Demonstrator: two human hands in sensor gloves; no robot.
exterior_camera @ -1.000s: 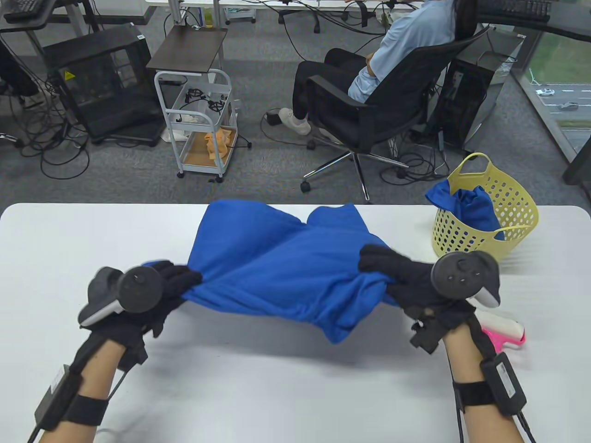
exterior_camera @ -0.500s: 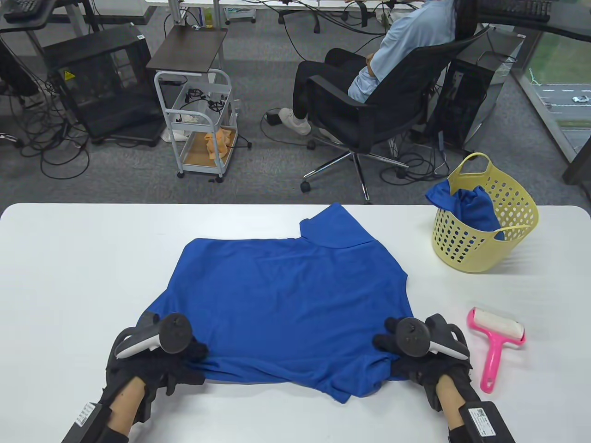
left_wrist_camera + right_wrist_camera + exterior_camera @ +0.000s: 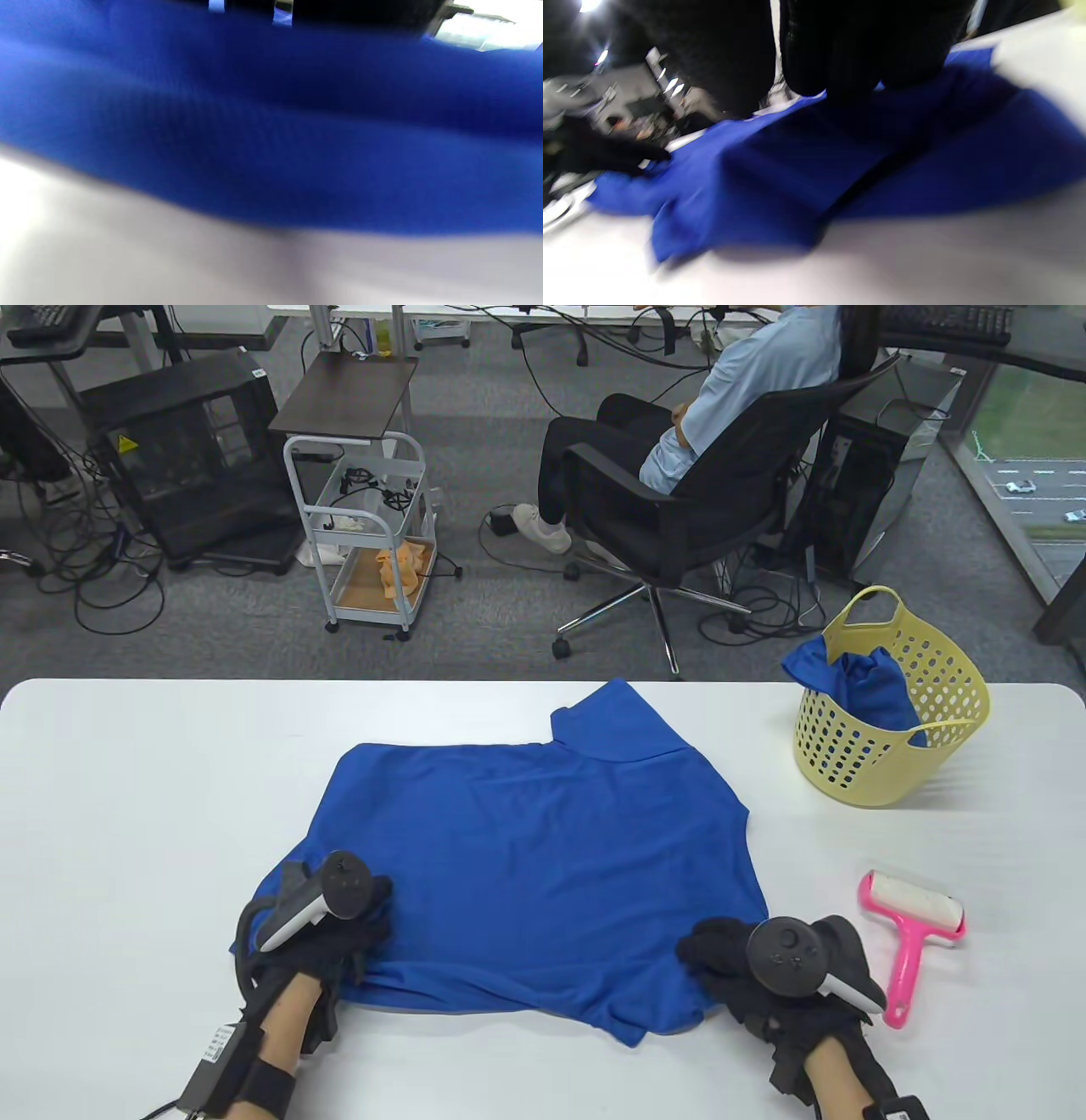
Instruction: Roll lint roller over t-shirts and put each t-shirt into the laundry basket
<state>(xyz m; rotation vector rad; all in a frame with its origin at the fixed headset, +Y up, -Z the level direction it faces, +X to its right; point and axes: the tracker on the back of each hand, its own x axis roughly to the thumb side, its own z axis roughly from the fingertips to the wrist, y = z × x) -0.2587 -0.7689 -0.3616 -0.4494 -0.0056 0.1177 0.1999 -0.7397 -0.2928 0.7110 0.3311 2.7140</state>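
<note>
T-shirt [image 3: 526, 857], blue, lies spread nearly flat mid-table [image 3: 127, 780], near hem bunched; looks light, soft and floppy, so it would need pinning flat near the hem while the roller runs. Laundry basket [image 3: 882, 763], yellow, stands far right with another blue shirt [image 3: 874, 687] already in it, then left hand [image 3: 327, 933] and right hand [image 3: 764, 976] on the near corners, whether fingers pinch or just press I cannot tell. Lint roller [image 3: 912, 929], pink, lies just beside the right hand, best taken by its handle

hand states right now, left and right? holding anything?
Left hand: resting on the blue t-shirt near its lower left corner; grip cannot be told.
Right hand: at the shirt's lower right edge; grip cannot be told.
</note>
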